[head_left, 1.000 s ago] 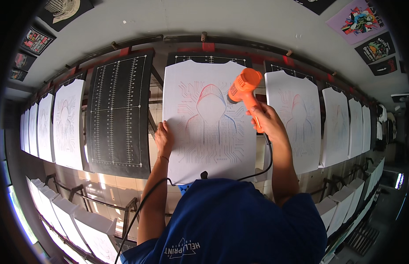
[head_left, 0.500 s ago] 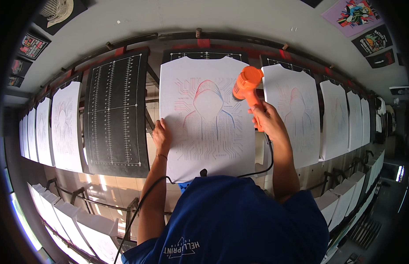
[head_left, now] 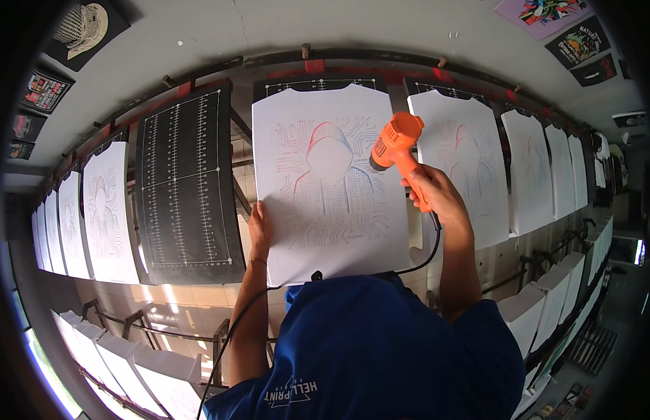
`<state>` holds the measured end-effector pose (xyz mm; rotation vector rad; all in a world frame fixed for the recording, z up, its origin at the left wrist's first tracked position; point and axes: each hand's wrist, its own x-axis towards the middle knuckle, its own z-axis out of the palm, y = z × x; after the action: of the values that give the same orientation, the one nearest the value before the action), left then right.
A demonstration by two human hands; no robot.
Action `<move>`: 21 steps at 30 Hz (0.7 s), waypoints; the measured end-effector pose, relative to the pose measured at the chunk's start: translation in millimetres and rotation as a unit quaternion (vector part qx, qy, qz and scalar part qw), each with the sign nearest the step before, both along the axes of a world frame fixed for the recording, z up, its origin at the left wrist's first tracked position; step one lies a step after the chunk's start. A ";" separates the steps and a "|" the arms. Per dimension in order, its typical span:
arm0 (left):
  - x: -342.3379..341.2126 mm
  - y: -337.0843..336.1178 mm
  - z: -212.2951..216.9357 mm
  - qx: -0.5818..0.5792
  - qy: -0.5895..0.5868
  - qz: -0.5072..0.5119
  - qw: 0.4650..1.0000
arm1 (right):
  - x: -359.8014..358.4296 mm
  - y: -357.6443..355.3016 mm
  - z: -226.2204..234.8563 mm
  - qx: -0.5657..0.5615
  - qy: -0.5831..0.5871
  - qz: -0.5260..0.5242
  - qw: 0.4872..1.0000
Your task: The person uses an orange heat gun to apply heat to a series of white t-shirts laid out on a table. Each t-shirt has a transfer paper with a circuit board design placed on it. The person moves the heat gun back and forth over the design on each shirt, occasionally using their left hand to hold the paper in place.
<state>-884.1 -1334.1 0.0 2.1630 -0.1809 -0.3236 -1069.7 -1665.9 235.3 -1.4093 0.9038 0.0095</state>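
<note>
A white T-shirt (head_left: 330, 255) lies stretched over a board in front of me, printed with a hooded figure among circuit-like lines in red and blue. My right hand (head_left: 440, 196) is wrapped round the handle of an orange heat gun (head_left: 400, 143). Its dark nozzle points left and down, above the right side of the print and apart from the cloth as far as I can see. At the left edge of the shirt, my left hand (head_left: 260, 227) grips the side, its fingers partly hidden by the edge. A black cord (head_left: 437, 241) hangs from the heat gun's handle.
Left of the shirt is a bare black board (head_left: 181, 182) with white ruled lines. More printed shirts on boards stand to the left (head_left: 107, 210) and right (head_left: 465, 168). A metal rail (head_left: 276, 59) runs along the back. Behind me are further rows of white-covered boards (head_left: 167, 371).
The heat gun has turned a little and shifted slightly right and down, over the print's right side. My left hand sits a bit lower on the shirt's edge. The whole view has tilted slightly.
</note>
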 end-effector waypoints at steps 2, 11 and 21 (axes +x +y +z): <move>-18.1 21.6 1.1 -0.035 0.054 -0.026 0.998 | -6.7 8.7 2.7 -0.020 0.007 0.003 1.000; -90.3 102.9 8.9 -0.059 0.282 -0.031 0.957 | 1.9 24.9 -8.0 -0.010 -0.011 -0.001 1.000; -65.5 98.2 -12.4 -0.062 0.286 -0.022 0.956 | 38.7 41.8 -15.8 -0.007 -0.049 0.015 0.999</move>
<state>-949.6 -1235.9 -12.4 1.8580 0.0798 -0.9203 -1031.0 -1624.1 219.5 -1.4236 0.8030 -0.0426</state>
